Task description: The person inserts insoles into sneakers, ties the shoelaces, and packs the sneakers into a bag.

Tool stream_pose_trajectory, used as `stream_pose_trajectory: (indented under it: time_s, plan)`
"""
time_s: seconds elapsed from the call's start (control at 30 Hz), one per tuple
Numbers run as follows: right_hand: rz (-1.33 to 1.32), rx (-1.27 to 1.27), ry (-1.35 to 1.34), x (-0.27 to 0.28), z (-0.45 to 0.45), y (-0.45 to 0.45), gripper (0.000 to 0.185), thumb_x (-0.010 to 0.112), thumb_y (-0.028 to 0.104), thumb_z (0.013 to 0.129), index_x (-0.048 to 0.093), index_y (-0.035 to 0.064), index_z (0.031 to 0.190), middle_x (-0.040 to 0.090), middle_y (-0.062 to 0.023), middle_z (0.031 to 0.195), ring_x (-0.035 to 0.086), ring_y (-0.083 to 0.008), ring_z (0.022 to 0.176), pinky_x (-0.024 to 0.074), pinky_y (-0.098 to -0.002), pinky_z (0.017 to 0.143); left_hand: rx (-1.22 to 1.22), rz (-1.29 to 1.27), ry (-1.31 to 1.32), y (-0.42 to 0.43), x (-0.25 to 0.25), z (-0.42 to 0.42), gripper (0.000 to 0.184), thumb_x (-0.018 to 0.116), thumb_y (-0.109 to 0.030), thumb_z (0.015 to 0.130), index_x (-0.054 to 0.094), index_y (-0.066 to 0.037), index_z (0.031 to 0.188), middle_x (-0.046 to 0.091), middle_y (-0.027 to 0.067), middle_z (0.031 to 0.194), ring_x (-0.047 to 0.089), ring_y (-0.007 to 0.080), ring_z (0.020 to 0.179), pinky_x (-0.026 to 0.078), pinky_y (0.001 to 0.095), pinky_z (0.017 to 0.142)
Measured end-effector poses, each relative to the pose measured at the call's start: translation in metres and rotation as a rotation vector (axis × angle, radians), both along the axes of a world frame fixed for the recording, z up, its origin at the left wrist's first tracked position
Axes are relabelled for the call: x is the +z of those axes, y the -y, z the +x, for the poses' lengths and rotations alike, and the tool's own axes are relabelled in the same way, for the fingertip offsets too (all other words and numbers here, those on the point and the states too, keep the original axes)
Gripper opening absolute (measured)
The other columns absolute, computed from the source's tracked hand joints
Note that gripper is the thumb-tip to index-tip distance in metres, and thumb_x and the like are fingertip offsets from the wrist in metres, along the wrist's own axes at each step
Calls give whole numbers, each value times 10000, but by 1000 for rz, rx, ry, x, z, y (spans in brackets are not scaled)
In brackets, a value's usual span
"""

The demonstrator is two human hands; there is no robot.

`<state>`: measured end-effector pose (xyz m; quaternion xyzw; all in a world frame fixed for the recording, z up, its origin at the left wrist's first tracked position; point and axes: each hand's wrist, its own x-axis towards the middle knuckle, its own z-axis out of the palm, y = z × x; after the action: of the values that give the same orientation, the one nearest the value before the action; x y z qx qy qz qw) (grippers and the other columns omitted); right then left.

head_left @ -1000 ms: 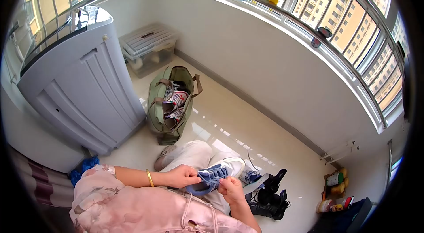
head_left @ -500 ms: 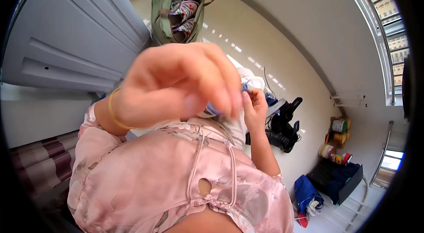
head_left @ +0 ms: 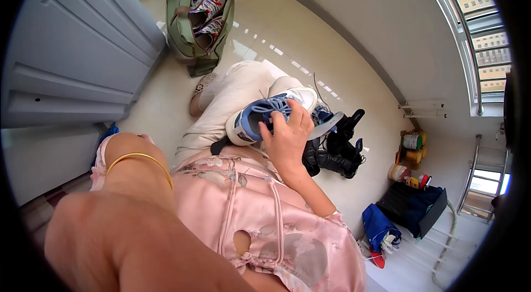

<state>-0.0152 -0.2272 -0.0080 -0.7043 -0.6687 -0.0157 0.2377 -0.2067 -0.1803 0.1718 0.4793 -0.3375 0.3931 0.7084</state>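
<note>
A blue and white sneaker with grey-blue laces lies across my lap, on the light trousers. My right hand is on its near side, fingers bent over the laces and thumb by the shoe opening. Close to the camera at the lower left is the large, blurred back of my left hand, with a gold bangle on the wrist. It is apart from the sneaker, and its fingers are out of sight.
An open green bag holding patterned shoes stands on the floor ahead. Black shoes and a grey insole lie right of my lap. A grey panel rises at left. Bags and jars sit at far right.
My left hand has come from in front of the sneaker back toward the camera, lower left, uncovering the shoe. My right hand stays at the laces. The view has shifted slightly.
</note>
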Motion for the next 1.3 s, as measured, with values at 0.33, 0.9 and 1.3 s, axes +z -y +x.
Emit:
stream_pose_trajectory:
  time_s: [0.33,0.9,1.3]
  plan:
    - [-139,0,250,-3,0,-18,184,673,150,628,615,38,762,541,-143,1058,483,-277,978,319,-430,845,-34,6,104,6,-12,5,101,548,-31,858,616,-3,928,549,101,948,553,194,857,445,313,790]
    - [129,466,158,-2,46,-38,225,600,61,692,602,78,916,522,-47,829,499,-215,743,400,-337,673,-29,-17,143,6,-17,11,116,539,-31,855,612,-1,940,533,91,959,535,178,868,431,307,796]
    - [15,250,45,-35,44,-27,289,662,3,560,544,35,822,539,-104,853,517,-293,795,434,-388,683,-6,-26,155,3,-21,12,126,532,-32,853,609,0,948,522,84,966,523,166,875,420,302,801]
